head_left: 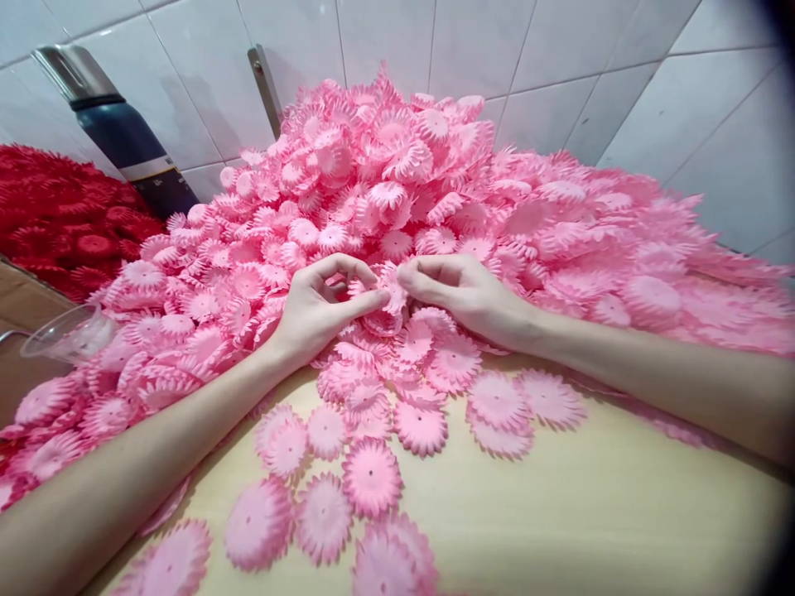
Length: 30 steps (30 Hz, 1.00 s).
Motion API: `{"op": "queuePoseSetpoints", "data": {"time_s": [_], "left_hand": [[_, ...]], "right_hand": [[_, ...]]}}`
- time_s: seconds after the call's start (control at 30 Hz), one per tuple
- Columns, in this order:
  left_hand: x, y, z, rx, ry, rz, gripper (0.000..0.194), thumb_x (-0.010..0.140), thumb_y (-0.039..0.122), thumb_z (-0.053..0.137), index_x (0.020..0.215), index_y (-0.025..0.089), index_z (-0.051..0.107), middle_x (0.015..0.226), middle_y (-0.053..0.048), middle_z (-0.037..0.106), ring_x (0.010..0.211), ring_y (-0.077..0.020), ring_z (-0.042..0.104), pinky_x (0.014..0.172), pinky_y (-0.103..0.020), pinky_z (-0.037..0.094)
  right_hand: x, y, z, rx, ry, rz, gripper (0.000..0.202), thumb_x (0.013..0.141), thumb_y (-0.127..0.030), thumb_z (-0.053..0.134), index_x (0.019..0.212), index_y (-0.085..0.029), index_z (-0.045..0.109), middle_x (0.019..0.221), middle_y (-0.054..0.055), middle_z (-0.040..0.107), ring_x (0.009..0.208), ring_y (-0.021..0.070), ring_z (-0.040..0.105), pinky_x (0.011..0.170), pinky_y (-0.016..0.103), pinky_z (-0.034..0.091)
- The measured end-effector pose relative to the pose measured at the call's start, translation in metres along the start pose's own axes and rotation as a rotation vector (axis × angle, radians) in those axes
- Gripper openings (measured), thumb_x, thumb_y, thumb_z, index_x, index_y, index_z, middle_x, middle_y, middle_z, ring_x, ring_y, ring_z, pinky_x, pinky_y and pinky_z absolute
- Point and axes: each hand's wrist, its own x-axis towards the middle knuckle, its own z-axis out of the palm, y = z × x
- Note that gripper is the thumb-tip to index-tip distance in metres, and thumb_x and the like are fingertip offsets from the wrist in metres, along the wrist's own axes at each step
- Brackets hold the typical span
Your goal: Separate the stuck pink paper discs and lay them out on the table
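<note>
Together, the left hand and right hand pinch a pink disc between them, before the pink heap on the pale surface; red discs lie far left.

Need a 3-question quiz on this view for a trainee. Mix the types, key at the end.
1. True or false: the left hand and the right hand both have their fingertips at the pink pieces.
2. Multiple choice: below its silver cap, what colour is the upper body of the bottle?
A) orange
B) dark blue
C) white
3. Fill in the blank: the pile behind the cardboard is ____ in colour.

Key: 1 true; 2 B; 3 red.
</note>
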Motion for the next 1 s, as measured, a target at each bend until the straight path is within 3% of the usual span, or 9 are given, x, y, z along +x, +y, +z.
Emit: {"op": "queuePoseSetpoints", "data": {"time_s": [0.1,0.3,0.5,0.63,0.7,0.83,1.0], "left_hand": [[0.0006,-0.0005,-0.0005,-0.007,-0.021,0.032,0.018,0.066,0.021,0.077,0.075,0.014,0.063,0.077,-0.001,0.063,0.072,-0.0105,0.060,0.072,-0.023,0.051],[0.0009,0.0003,0.0013,-0.124,0.039,-0.116,0.015,0.067,0.020,0.075,0.076,0.015,0.063,0.076,0.001,0.061,0.065,-0.0082,0.057,0.059,-0.019,0.050],[0.0048,-0.0040,-0.0004,-0.342,0.188,-0.187,0.016,0.066,0.017,0.074,0.075,0.016,0.061,0.075,0.003,0.057,0.070,-0.0086,0.058,0.068,-0.026,0.057],[0.0028,-0.0045,-0.0018,-0.234,0.095,-0.174,0.018,0.072,0.027,0.073,0.088,0.019,0.068,0.087,0.000,0.064,0.073,-0.0098,0.061,0.065,-0.022,0.055],[0.0012,-0.0039,-0.0022,-0.180,0.044,-0.171,0.019,0.075,0.029,0.071,0.092,0.020,0.070,0.090,-0.002,0.066,0.074,-0.0101,0.062,0.067,-0.021,0.054],[-0.0003,-0.0022,-0.0026,-0.133,-0.022,-0.104,0.020,0.073,0.026,0.073,0.092,0.019,0.071,0.088,-0.003,0.069,0.075,-0.0108,0.063,0.070,-0.021,0.052],[-0.0001,-0.0010,-0.0029,-0.254,-0.098,-0.132,0.015,0.077,0.025,0.070,0.091,0.019,0.069,0.078,0.000,0.068,0.070,-0.0095,0.062,0.069,-0.022,0.051]], "right_hand": [[0.0002,0.0011,0.0009,-0.075,0.018,-0.004,0.024,0.074,-0.038,0.071,0.074,-0.014,0.064,0.069,0.001,0.059,0.063,0.0121,0.053,0.057,0.025,0.040],[0.0032,0.0049,0.0010,-0.058,0.022,0.024,0.026,0.084,-0.038,0.060,0.073,-0.015,0.059,0.069,0.000,0.055,0.062,0.0097,0.048,0.056,0.024,0.037],[0.0016,0.0027,0.0018,-0.086,0.059,0.047,0.033,0.086,-0.032,0.057,0.058,-0.017,0.048,0.057,-0.003,0.043,0.050,0.0076,0.037,0.048,0.025,0.029],[0.0007,0.0028,0.0019,-0.039,0.059,-0.046,0.044,0.072,-0.027,0.074,0.055,-0.019,0.034,0.061,-0.003,0.047,0.055,0.0076,0.040,0.052,0.024,0.033],[0.0008,0.0027,0.0018,0.000,0.059,-0.062,0.040,0.068,-0.028,0.078,0.059,-0.018,0.040,0.068,-0.002,0.052,0.060,0.0086,0.045,0.056,0.024,0.037],[0.0007,0.0013,0.0022,-0.017,0.042,-0.012,0.024,0.073,-0.034,0.074,0.070,-0.015,0.060,0.069,0.000,0.058,0.062,0.0102,0.052,0.057,0.024,0.041],[0.0007,0.0025,0.0030,-0.053,0.052,0.001,0.024,0.073,-0.036,0.073,0.072,-0.013,0.066,0.065,0.000,0.060,0.058,0.0094,0.050,0.051,0.022,0.038]]}}
